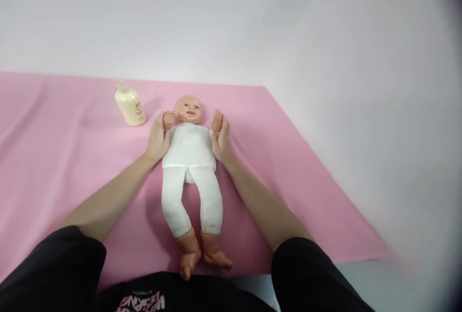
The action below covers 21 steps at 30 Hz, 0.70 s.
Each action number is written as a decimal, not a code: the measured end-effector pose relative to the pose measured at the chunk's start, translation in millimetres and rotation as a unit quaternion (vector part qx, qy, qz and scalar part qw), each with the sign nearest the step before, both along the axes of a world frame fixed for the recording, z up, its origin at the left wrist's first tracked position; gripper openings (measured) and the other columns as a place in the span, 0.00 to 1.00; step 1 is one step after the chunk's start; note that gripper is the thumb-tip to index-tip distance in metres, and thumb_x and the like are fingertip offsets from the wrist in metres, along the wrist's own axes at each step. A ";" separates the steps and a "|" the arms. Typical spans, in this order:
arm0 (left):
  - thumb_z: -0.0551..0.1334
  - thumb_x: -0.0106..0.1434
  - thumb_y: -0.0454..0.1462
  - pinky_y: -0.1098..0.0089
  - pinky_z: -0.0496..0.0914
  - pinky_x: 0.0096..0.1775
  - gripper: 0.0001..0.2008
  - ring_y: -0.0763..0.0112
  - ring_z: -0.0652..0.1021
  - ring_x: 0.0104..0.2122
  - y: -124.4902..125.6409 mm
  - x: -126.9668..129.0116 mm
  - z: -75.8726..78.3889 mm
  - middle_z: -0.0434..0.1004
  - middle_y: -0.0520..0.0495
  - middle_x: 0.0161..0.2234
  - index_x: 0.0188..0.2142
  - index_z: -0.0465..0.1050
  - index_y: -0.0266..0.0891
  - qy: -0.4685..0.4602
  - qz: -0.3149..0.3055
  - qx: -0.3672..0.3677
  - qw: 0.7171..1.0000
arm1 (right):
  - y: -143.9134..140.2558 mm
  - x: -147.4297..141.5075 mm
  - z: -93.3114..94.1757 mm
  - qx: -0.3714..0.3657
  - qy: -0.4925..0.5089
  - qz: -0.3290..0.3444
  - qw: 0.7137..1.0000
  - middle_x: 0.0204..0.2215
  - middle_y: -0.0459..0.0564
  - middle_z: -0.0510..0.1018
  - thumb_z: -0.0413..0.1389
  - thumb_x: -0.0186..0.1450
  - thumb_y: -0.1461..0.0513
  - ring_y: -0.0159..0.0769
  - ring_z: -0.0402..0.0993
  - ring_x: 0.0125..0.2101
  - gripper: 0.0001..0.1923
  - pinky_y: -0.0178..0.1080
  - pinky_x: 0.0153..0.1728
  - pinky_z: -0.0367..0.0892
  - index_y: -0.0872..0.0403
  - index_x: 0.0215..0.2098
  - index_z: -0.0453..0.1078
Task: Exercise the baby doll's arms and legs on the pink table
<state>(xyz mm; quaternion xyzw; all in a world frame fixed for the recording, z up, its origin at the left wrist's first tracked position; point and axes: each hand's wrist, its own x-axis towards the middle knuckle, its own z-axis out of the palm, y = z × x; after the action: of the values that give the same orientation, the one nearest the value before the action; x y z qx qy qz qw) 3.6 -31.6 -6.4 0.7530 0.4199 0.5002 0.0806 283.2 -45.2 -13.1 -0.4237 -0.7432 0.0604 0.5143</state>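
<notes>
One baby doll (189, 158) in white clothes lies face up on one pink sheet (65, 158), and both hands flank its chest: the left hand (158, 140) grasps the doll's raised arm on that side, the right hand (221, 141) grasps the other. One cream lotion bottle (129, 104) stands just beyond and outward of the left hand, apart from it. Outward of the right hand, bare pink runs to the sheet's slanting edge; broad open sheet lies outward of the left.
</notes>
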 end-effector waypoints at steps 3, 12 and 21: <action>0.49 0.76 0.52 0.44 0.54 0.71 0.36 0.46 0.58 0.73 7.7 -2.5 -2.8 0.53 0.29 0.74 0.75 0.43 0.39 0.010 0.003 -0.008 1.000 | 5.4 1.1 -1.1 -0.023 -0.005 -0.010 1.000 0.77 0.55 0.45 0.39 0.77 0.53 0.47 0.40 0.77 0.34 0.65 0.74 0.48 0.46 0.77 0.32; 0.52 0.74 0.54 0.40 0.58 0.70 0.30 0.47 0.68 0.69 22.1 -10.1 -18.2 0.68 0.35 0.68 0.67 0.68 0.42 0.011 0.065 -0.061 0.996 | 23.7 11.6 -25.1 -0.117 -0.017 -0.052 0.992 0.74 0.59 0.56 0.43 0.76 0.50 0.48 0.50 0.75 0.31 0.62 0.73 0.51 0.52 0.73 0.55; 0.54 0.72 0.51 0.33 0.63 0.62 0.28 0.39 0.76 0.59 23.3 -12.8 -21.5 0.78 0.31 0.59 0.63 0.72 0.39 0.052 0.148 -0.130 0.979 | 24.4 16.9 -24.2 -0.141 0.001 -0.050 0.989 0.69 0.61 0.65 0.45 0.75 0.49 0.48 0.61 0.70 0.31 0.60 0.71 0.57 0.53 0.71 0.59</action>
<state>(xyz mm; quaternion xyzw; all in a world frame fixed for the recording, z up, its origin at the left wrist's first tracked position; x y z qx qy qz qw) -9.2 -8.3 -27.9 0.6906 0.5916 0.4080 0.0810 300.1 -20.8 -37.3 -0.5287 -0.7042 0.1388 0.4531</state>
